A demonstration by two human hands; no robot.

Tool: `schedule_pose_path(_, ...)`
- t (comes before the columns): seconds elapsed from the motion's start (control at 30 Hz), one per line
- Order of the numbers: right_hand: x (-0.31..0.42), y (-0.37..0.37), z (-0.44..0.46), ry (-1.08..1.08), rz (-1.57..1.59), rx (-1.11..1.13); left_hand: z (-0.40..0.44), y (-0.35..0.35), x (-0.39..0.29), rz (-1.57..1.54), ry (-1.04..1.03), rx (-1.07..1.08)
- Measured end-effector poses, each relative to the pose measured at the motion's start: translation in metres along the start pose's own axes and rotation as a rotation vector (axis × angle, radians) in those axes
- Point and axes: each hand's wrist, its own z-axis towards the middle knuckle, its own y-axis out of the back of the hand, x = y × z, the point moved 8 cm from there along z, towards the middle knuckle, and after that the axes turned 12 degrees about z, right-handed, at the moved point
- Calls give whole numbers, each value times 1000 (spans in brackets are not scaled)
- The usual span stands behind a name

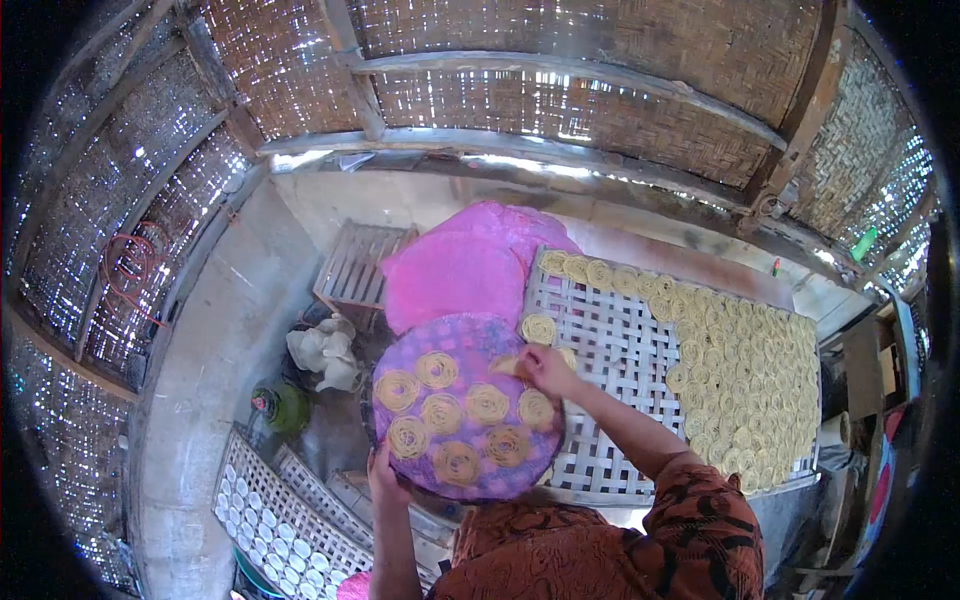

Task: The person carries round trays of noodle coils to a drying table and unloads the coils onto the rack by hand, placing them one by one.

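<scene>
My right hand (548, 371) pinches a yellow coiled noodle disc (507, 366), tilted over the right side of a round tray (470, 335). Pink-purple netting covers the tray, and several flat noodle coils (441, 413) lie spread on it. At the tray's lower left rim, my left hand (386, 477) grips the edge; part of its fingers is hidden. Just right of the tray is a woven bamboo rack (610, 345). Rows of noodle coils (745, 390) cover its right part, and a single coil (538, 328) rests near its left edge.
Pink cloth (455, 270) is heaped behind the tray, beside a slatted wooden crate (362, 262). A white plastic bag (325, 353) and a green gas cylinder (281, 407) stand at left. Lower left, another woven rack (300, 500) bears several small white discs.
</scene>
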Motion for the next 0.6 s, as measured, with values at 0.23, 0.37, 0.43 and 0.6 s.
schedule_pose_path(0.23, -147, 91, -6, -563, 977, -756, -13, 12, -19, 7, -21, -164)
schedule_pose_path(0.37, -215, 83, -3, -684, 945, -816, -10, 11, -14, 34, 7, -154)
schedule_pose_path(0.43, -218, 78, -1, -712, 1034, -819, -13, -2, -14, 65, 14, -172)
schedule_pose_path(0.6, -156, 79, 26, -332, -500, -557, -8, -24, -2, 47, 57, -151)
